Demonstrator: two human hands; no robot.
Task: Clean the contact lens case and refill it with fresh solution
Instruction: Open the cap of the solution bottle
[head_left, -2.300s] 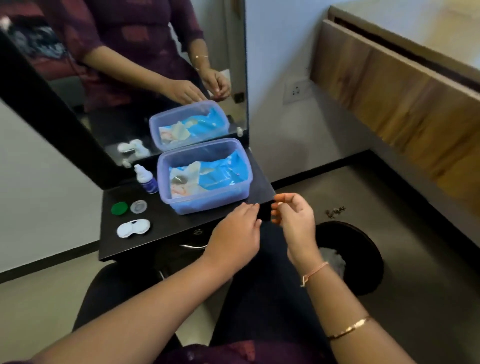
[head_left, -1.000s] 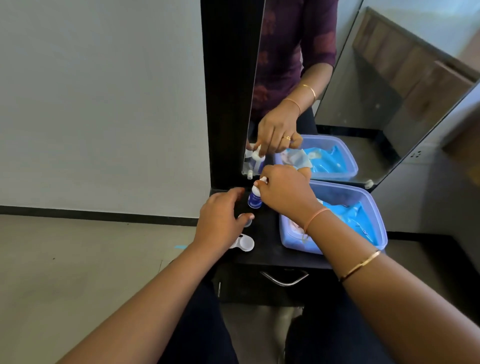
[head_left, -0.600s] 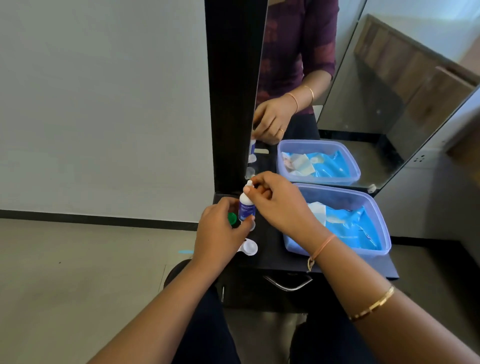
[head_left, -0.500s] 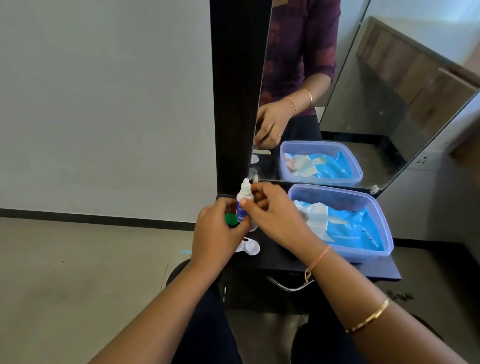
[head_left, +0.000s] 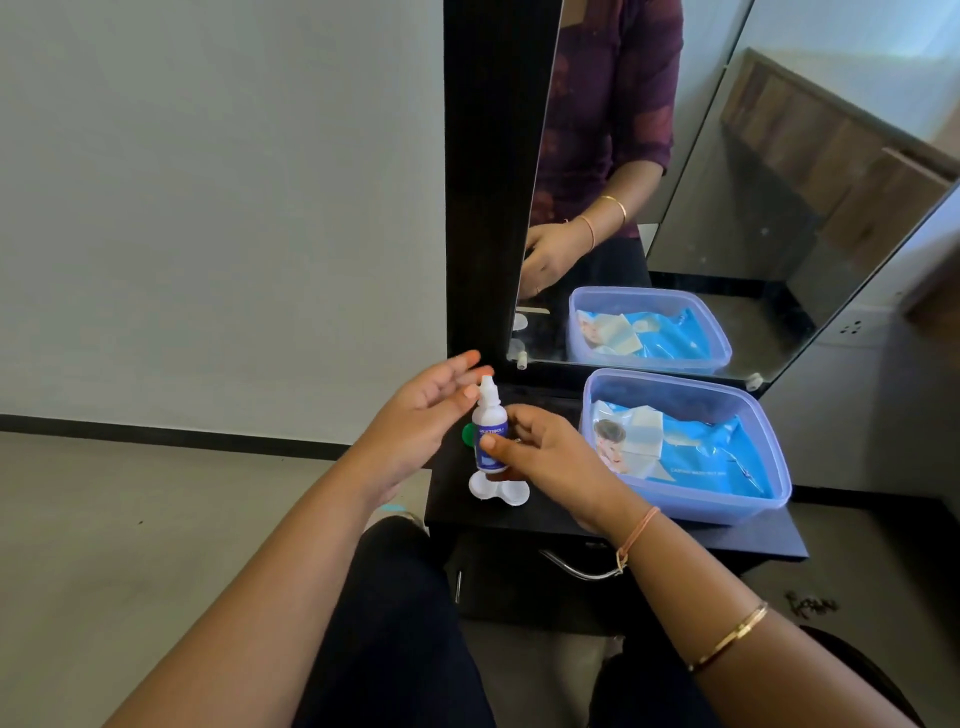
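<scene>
The blue tub is taking up the right half of the bench, blocking any pass there. The mirror frame is walling off the far edge. On the left, both hands, the bottle, a green cap and the white case are crowding the surface. Bare bench is showing only along the near edge.

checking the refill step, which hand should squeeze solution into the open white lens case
Right: the right hand already grips the small white dropper bottle with blue label above the white plastic lens case; the left hand is open beside it.
</scene>
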